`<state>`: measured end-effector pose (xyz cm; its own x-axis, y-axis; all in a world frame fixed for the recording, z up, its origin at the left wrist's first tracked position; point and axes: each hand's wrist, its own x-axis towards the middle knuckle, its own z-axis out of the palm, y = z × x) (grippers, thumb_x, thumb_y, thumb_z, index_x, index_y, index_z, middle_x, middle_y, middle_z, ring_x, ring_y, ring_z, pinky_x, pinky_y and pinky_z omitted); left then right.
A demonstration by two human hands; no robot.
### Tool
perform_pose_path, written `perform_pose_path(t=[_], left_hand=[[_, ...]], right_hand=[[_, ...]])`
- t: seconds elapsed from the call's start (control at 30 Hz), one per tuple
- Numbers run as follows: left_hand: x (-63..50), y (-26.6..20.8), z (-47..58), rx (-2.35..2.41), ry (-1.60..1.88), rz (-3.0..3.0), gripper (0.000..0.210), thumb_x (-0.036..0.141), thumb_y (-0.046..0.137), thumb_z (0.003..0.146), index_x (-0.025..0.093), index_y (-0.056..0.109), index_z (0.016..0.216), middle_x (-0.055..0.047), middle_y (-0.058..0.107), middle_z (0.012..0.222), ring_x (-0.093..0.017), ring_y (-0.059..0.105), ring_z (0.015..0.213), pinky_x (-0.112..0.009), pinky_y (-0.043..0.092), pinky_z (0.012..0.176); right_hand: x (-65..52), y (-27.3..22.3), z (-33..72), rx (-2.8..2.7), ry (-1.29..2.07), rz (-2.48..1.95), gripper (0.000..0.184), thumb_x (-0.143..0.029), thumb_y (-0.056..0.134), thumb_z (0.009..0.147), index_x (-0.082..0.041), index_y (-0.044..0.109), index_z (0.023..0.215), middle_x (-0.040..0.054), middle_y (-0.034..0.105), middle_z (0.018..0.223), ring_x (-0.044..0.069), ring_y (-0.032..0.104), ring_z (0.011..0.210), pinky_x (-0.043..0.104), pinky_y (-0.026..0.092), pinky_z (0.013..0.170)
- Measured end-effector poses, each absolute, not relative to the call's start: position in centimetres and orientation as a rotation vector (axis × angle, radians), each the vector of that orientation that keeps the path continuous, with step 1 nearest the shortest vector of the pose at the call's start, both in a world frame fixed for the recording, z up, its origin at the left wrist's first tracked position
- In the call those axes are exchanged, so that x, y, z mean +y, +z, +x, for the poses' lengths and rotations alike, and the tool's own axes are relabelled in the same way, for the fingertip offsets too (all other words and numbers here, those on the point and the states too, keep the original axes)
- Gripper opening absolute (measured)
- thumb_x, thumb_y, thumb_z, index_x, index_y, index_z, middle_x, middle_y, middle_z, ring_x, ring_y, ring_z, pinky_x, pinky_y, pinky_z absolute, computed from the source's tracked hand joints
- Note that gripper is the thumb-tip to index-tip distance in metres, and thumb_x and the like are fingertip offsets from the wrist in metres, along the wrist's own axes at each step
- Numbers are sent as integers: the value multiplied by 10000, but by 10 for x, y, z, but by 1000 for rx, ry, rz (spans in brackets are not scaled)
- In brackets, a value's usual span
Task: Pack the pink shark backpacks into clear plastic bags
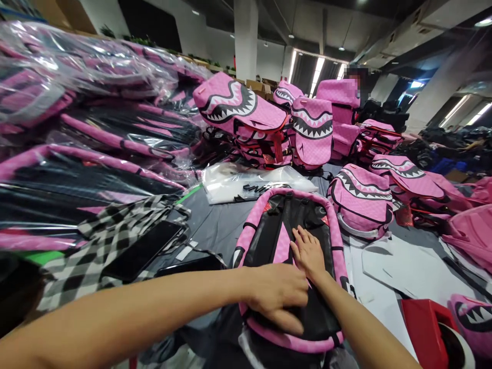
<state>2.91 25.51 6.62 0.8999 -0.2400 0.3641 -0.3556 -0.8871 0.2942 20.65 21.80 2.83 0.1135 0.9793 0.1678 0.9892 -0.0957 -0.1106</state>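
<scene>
A pink and black backpack (336,230) lies on the table in front of me, its black back panel and straps facing up and a pink padded border running round it. My left hand (274,294) rests over its lower middle, fingers stretched and thumb apart. Higher up on the panel, my right hand (307,251) lies flat with its fingers spread, beside a pink strip. Neither hand grips anything that I can see. Just beyond the backpack's top are clear plastic bags (253,182) with black print.
Backpacks in clear plastic (126,133) are piled on the left. Pink shark-mouth backpacks (311,128) stand behind and to the right. A phone (142,251) lies on a checked cloth (115,220). At the lower right are white sheets (407,264) and a red tape dispenser (426,328).
</scene>
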Motion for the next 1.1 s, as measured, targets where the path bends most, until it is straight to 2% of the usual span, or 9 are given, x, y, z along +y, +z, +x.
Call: perform_pose_path(t=[0.1, 0.2, 0.3, 0.47, 0.6, 0.73, 0.87, 1.0, 1.1], left_hand=[[243, 44, 32, -704, 465, 2798, 271, 424, 578, 952, 256, 614, 742, -58, 637, 740, -226, 552, 748, -353, 481, 785], [245, 19, 42, -648, 447, 2913, 234, 307, 533, 947, 249, 607, 732, -75, 643, 753, -229, 552, 742, -360, 479, 775], [246, 6, 42, -396, 419, 2952, 163, 252, 517, 916, 230, 658, 838, -101, 678, 883, -251, 582, 865, -389, 475, 873], [252, 17, 33, 67, 345, 2893, 291, 284, 519, 952, 247, 679, 1193, -90, 682, 1202, -277, 556, 1177, -461, 336, 1154], [269, 16, 25, 618, 513, 2849, 558, 406, 557, 964, 322, 473, 1509, -108, 374, 1616, -399, 228, 1505, -636, 140, 1215], [283, 1, 29, 866, 529, 2789, 713, 592, 640, 882, 465, 380, 1533, -56, 153, 1713, -498, 50, 1532, -740, 84, 1162], [280, 4, 33, 903, 457, 2781, 706, 585, 614, 909, 466, 332, 1546, -80, 154, 1712, -504, 92, 1530, -748, 100, 1152], [246, 11, 7, 865, 228, 2720, 794, 629, 603, 889, 418, 275, 1581, -143, 142, 1703, -519, 114, 1524, -761, 132, 1144], [214, 16, -22, 779, 11, 2669, 1050, 670, 745, 724, 393, 235, 1599, -169, 119, 1698, -548, 145, 1506, -762, 182, 1135]], right_hand=[[220, 20, 210, -1821, -97, -2074, 467, -341, 374, 1038, -209, 509, 1465, 122, 481, 1553, 270, 449, 1403, 461, 354, 1139], [216, 32, 215, -1640, -41, -1965, 471, -288, 289, 1020, -166, 558, 1386, 147, 583, 1442, 250, 531, 1321, 437, 403, 1092], [192, 64, 209, -1732, -4, -1812, 428, -308, 307, 1000, -177, 625, 1255, 137, 680, 1268, 241, 600, 1200, 406, 429, 1045], [143, 90, 174, -2710, 376, -1075, 222, -366, 506, 930, -245, 661, 1034, 43, 706, 946, 200, 621, 888, 333, 445, 816], [152, 47, 164, -2990, 315, -780, 215, -385, 596, 838, -218, 603, 974, 3, 644, 814, 170, 544, 721, 324, 388, 665], [183, -6, 173, -2969, 133, -589, 179, -395, 575, 708, -242, 513, 776, -9, 560, 692, 170, 469, 642, 348, 372, 649], [181, -27, 173, -2808, -80, -768, 151, -372, 523, 685, -244, 468, 745, 12, 532, 679, 182, 453, 634, 372, 413, 663], [149, -10, 163, -2619, -246, -856, 154, -386, 495, 872, -254, 561, 829, 9, 585, 733, 187, 535, 676, 368, 486, 663], [145, 24, 178, -2467, -361, -982, 243, -295, 484, 952, -325, 648, 1128, 38, 697, 1060, 232, 634, 1016, 455, 518, 925]])
